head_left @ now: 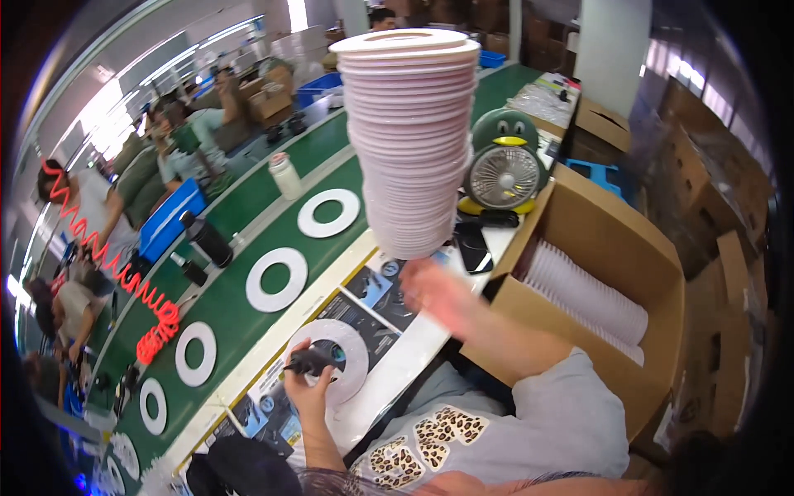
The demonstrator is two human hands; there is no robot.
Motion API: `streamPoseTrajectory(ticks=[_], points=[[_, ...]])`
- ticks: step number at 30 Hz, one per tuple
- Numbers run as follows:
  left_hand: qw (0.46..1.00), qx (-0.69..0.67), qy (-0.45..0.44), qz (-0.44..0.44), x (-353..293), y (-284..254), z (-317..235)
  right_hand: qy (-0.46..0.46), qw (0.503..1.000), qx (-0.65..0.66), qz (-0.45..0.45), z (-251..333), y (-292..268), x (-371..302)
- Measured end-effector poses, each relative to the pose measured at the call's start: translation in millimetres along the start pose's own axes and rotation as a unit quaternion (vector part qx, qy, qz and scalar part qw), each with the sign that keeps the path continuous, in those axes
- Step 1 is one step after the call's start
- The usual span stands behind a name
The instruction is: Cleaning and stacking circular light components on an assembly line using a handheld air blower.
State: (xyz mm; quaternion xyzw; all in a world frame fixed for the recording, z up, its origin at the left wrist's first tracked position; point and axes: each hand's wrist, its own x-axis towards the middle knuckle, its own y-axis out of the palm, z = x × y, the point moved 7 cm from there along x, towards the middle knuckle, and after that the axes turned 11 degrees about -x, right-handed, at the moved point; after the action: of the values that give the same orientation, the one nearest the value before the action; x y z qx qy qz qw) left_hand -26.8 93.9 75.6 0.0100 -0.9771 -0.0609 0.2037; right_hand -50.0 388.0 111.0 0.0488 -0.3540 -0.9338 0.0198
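Your left hand [309, 397] is the nearer one to the flat, matt white ring [356, 364] lying on the bench [422, 341]; the ring spreads out just beyond that hand, mostly to its right. Your left fingers are closed around a small black object [310, 362], which covers part of the ring's left side from here; whether it touches the ring, you can't tell. Being round and flat, the ring has no long axis. Your right hand [438, 299], well apart from the left, is blurred, so how its fingers stand can't be made out. It is near the foot of a tall stack of white rimmed rings [413, 157], whose long axis runs upright; contact there isn't clear either.

Under the ring, the bench carries printed dark and blue sheets [376, 326]. Along its far side runs a green conveyor belt [234, 326] bearing a row of flat white rings [253, 281]. Past the stack stands a green, penguin-shaped fan [506, 176]. To your right, an open brown cardboard box [616, 219] holds more white rings [587, 302] nested on their side. Across the belt, co-workers [219, 112] sit beyond a blue plastic bin [171, 219] and a coiled red hose [157, 331].
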Motion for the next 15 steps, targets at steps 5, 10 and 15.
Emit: streamPoseTrajectory(ticks=[5,10,15], points=[[0.999,-0.041,-0.001,-0.022,-7,-22,7,-0.508,0.736,-0.376,-0.244,252,-53,-32],[0.997,-0.043,-0.065,-0.007,-9,-15,20,-0.397,0.414,-0.678,-0.459,347,-210,12],[0.997,0.015,-0.073,0.014,-13,-16,7,-0.344,0.56,-0.687,-0.311,347,-338,58]])
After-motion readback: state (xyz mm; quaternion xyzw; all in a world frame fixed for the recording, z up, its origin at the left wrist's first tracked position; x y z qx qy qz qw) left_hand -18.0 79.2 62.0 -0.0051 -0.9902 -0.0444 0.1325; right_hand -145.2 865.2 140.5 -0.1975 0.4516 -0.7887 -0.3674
